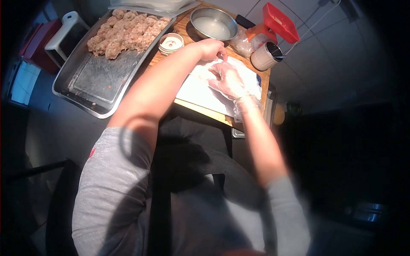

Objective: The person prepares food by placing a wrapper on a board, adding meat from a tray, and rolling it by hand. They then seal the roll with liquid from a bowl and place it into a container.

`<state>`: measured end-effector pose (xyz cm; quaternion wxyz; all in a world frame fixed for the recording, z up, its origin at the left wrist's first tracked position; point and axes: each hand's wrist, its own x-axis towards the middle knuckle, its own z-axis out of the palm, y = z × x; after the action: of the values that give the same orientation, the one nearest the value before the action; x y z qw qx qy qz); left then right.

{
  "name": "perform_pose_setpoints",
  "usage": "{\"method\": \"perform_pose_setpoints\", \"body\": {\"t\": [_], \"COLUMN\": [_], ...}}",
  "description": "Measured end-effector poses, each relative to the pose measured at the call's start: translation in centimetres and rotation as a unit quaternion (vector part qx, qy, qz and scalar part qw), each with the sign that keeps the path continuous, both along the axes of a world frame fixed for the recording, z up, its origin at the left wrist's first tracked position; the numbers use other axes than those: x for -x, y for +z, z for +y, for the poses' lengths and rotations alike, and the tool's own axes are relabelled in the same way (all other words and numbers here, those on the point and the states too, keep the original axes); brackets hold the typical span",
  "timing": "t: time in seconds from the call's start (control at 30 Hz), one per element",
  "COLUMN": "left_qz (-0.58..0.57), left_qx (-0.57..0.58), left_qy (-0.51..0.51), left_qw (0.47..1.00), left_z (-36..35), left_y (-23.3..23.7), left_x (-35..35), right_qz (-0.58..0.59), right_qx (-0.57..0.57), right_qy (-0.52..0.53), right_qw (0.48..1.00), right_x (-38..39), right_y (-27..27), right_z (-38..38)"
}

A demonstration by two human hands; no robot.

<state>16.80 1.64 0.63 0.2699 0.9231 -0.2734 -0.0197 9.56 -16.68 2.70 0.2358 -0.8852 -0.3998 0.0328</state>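
Note:
My left hand (212,50) reaches across to the far part of a white sheet (205,91) on the wooden table. Its fingers are bent down and pressed together; whatever they may hold is too small to name. Just nearer and to the right is my right hand (228,79), in a clear plastic glove, with thumb and fingers apart over the sheet. Beyond my left hand stands a metal bowl (214,25) with cloudy liquid. A round white container (171,42) is left of that hand, partly beside my forearm.
A metal tray (98,83) at the left holds clumps of minced meat (128,32). A clear plastic lid (153,5) lies behind it. At the right are a cup (265,56), a plastic bag (242,42) and a red scale (280,23). The table edge (205,112) is near me.

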Motion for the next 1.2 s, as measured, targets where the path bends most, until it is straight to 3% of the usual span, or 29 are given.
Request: {"method": "perform_pose_setpoints", "body": {"t": [0.1, 0.3, 0.4, 0.43, 0.53, 0.6, 0.67, 0.8, 0.83, 0.93, 1.03, 1.1, 1.2], "left_qz": [0.008, 0.01, -0.026, -0.02, -0.031, -0.044, -0.047, 0.014, 0.004, -0.011, -0.02, -0.032, -0.039], "left_qx": [0.01, 0.014, -0.036, -0.06, -0.097, -0.063, -0.05, -0.053, -0.055, -0.048, -0.035, -0.03, -0.026], "left_qy": [0.017, 0.021, 0.0, -0.005, -0.004, -0.021, -0.056, -0.056, -0.056, -0.053, -0.05, -0.048, -0.049], "left_qw": [1.0, 1.0, 0.999, 0.998, 0.995, 0.997, 0.996, 0.997, 0.997, 0.997, 0.998, 0.998, 0.998], "left_z": [0.0, -0.1, -0.2, -0.4, -2.6, -3.3, -3.1, -2.6, -2.5, -3.1, -3.2, -3.1, -3.2], "left_y": [0.1, 0.2, 0.5, 0.9, 2.5, 2.5, 0.8, 1.1, 1.4, 1.6, 2.1, 2.5, 3.0], "left_x": [0.4, 0.3, 0.4, 0.2, 0.1, 0.0, -1.7, -2.3, -2.4, -1.5, -0.2, 0.7, 1.2], "right_qz": [-0.081, -0.005, -0.066, -0.004, 0.023, -0.059, -0.025, -0.049, 0.026, -0.099, -0.048, -0.088, 0.001], "right_qx": [-0.046, -0.023, -0.022, -0.002, -0.095, 0.034, 0.145, 0.018, 0.067, 0.061, 0.074, 0.084, 0.096], "right_qy": [0.016, 0.0, 0.044, 0.051, 0.05, 0.005, -0.037, -0.014, -0.041, 0.026, -0.014, -0.023, -0.022], "right_qw": [0.995, 1.0, 0.997, 0.999, 0.994, 0.998, 0.988, 0.999, 0.997, 0.993, 0.996, 0.992, 0.995], "right_x": [0.5, 0.9, 1.1, 0.8, -0.1, -1.5, -1.9, -0.7, -0.7, -1.6, -0.9, -0.8, -1.4], "right_y": [-2.2, -0.6, -2.0, -1.1, 1.4, 2.6, 2.3, 0.4, 1.7, 1.5, 0.3, 0.0, 1.7], "right_z": [0.8, 2.9, 3.7, 3.0, -1.7, -5.9, -8.6, -10.5, -9.8, -9.2, -8.7, -8.5, -7.5]}}
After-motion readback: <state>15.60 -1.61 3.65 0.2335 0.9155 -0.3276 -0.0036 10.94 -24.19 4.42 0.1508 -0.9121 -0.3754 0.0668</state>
